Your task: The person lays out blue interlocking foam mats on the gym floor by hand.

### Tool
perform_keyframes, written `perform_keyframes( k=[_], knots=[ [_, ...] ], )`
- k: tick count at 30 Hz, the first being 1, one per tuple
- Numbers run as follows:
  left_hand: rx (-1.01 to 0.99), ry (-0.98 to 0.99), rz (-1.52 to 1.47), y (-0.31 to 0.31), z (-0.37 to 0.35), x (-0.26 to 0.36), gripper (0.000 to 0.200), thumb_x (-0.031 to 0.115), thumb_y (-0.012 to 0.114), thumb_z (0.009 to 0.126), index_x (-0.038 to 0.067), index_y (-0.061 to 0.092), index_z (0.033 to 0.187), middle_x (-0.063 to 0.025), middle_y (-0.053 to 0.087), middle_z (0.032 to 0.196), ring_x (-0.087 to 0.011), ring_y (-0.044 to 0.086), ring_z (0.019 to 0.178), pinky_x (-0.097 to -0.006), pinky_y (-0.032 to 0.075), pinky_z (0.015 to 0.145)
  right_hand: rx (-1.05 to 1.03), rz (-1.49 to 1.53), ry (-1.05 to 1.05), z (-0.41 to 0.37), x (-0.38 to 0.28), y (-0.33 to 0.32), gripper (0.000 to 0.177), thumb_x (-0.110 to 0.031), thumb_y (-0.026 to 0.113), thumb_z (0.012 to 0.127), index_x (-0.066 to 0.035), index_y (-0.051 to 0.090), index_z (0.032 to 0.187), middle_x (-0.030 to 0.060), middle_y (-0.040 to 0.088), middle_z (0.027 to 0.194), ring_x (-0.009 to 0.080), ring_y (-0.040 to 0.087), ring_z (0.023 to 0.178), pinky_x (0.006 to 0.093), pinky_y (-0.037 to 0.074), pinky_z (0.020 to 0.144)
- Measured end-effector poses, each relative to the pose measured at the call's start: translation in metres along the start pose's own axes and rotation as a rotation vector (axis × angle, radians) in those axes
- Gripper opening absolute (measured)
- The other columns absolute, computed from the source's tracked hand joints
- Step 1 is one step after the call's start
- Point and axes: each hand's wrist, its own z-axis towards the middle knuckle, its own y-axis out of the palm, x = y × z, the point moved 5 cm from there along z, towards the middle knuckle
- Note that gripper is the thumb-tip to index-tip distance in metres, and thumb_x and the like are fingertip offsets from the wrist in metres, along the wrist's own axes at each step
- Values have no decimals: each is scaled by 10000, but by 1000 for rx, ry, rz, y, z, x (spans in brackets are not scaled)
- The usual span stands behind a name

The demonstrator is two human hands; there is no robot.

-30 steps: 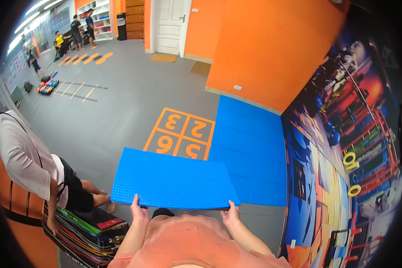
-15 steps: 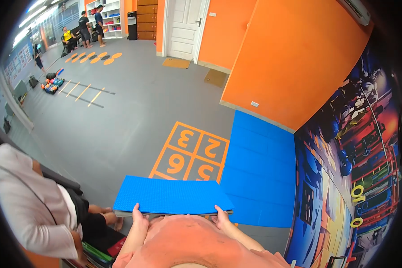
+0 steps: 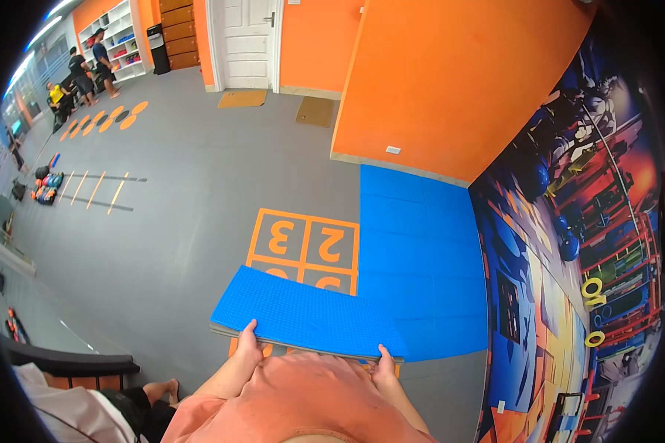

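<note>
Held out in front of my body is a folded blue exercise mat [image 3: 307, 310] with a textured top and grey layers along its near edge. My left hand [image 3: 250, 345] grips the near edge toward the left, its thumb on top. Toward the right end, my right hand [image 3: 383, 365] grips the same edge, thumb also on top. The fingers of both hands are hidden below the mat. Its far side overlaps the orange numbered grid [image 3: 304, 251] in my view, and its right end overlaps the blue floor mats [image 3: 425, 258].
An orange wall block [image 3: 451, 88] stands beyond the floor mats, with a mural wall [image 3: 561, 258] on the right. At lower left sits a person in a white top [image 3: 66, 402]. A ladder marking [image 3: 100, 192] lies on the grey floor, and several people stand or sit far left.
My view has turned to the right and the room has shifted left. The mat now slants, its right end lower, still in both hands. The person at left shows less.
</note>
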Motion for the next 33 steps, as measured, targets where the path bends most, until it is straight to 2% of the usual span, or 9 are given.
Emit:
perform_keyframes(
  k=[5,8,11,14,18,20,23,28,33],
  knots=[
    [-32,-36,-52,68,54,28,379,300,569,959,108,537,1284,-86,589,1298,-261,585,1129,-436,492,922,78,-24,-9,30,-67,68,440,-301,666,902,-142,511,1282,99,593,1231,312,626,1014,414,537,707],
    [-2,-29,-127,111,61,56,415,313,555,964,94,524,1316,-93,574,1329,-275,566,1167,-449,471,969,-79,5,-77,77,-112,118,482,-273,672,896,-79,502,1303,112,593,1224,287,645,958,404,565,656],
    [-50,-26,-221,151,84,76,460,332,534,971,81,502,1355,-101,543,1385,-284,544,1204,-456,448,1006,-127,-253,-330,73,-181,179,411,-227,675,895,-62,544,1248,89,614,1189,244,657,869,384,548,703],
    [-16,30,-131,188,91,97,529,358,492,994,58,420,1424,-122,478,1448,-303,495,1277,-500,414,1057,-125,-461,-480,98,-224,231,364,-261,678,895,-42,605,1177,82,644,1123,204,639,890,315,539,573],
    [-42,153,-279,194,140,112,565,389,478,993,56,401,1443,-127,452,1473,-309,476,1300,-491,393,1072,-176,-511,-504,128,-257,309,313,-269,693,891,-51,641,1110,56,673,1040,172,638,847,316,524,580],
    [103,96,-209,195,145,129,579,415,466,993,52,405,1441,-136,451,1473,-321,473,1300,-478,385,1087,-222,-575,-464,133,-266,353,314,-282,715,881,-46,654,1079,46,681,1001,164,637,816,317,523,607],
    [46,-23,-403,195,184,148,573,419,464,993,62,413,1438,-139,447,1475,-326,487,1279,-477,394,1084,-241,-699,-531,169,-267,407,308,-286,722,878,-45,663,1061,43,684,977,157,635,819,316,523,606],
    [123,-29,-442,245,224,216,480,342,492,992,105,425,1404,-144,500,1399,-343,534,1225,-519,478,1003,-208,-727,-397,178,-293,485,342,-307,718,885,-24,629,1056,61,647,977,175,645,811,327,515,599],
    [107,233,-107,312,268,344,316,317,571,956,184,491,1231,-45,606,1165,-222,609,996,-405,521,804,-134,-650,-235,142,-333,571,352,-350,710,890,-54,577,1027,60,575,857,207,651,779,325,460,566]
  ],
)
